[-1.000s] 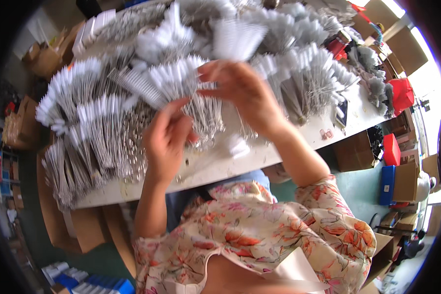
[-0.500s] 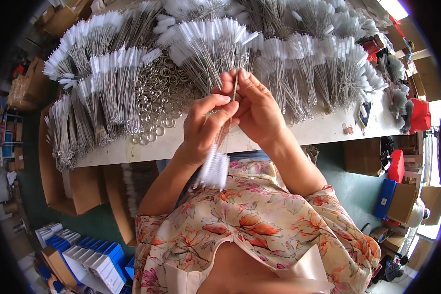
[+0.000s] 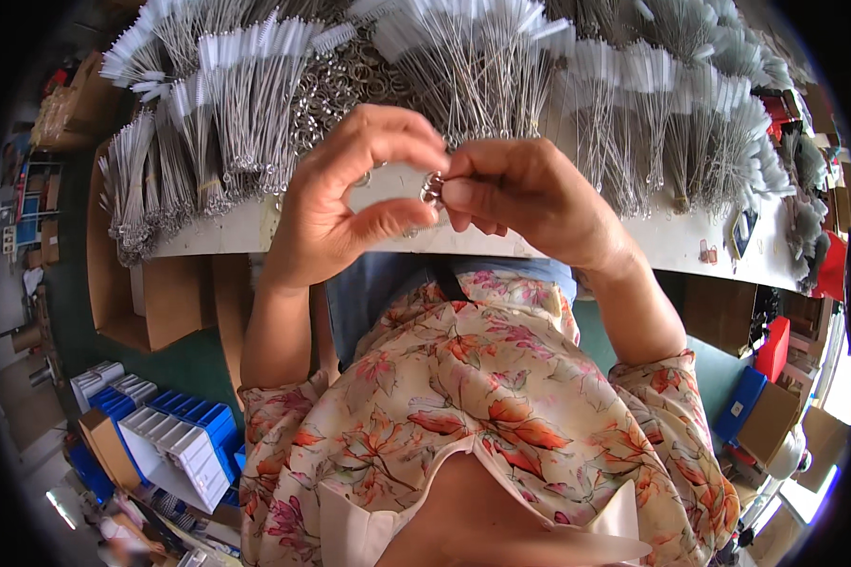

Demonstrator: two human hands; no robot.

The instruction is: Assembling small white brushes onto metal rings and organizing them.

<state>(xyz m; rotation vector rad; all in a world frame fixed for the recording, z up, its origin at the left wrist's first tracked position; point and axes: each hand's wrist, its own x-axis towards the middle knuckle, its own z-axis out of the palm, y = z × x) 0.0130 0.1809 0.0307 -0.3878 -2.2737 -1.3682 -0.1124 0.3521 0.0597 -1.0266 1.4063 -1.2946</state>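
My right hand is closed, thumb and fingers pinching small shiny metal rings that stick out past the thumb tip. Whether these are loose rings or wire loops at brush ends is too small to tell. Curved in a C shape, my left hand has its thumb and fingers apart, with the tips close around the rings. Beyond the hands lies a heap of loose metal rings. A large bunch of white-bristled wire brushes lies just past my right hand, loops toward me.
More bundled brushes cover the table at left and right. The pale table's front edge runs before my body. A cardboard box stands below at left. Blue and grey bins sit on the floor.
The brushes that hung bristle-down between my hands no longer show there. My hands have drawn apart and turned sideways, with metal rings between them. The view has shifted.
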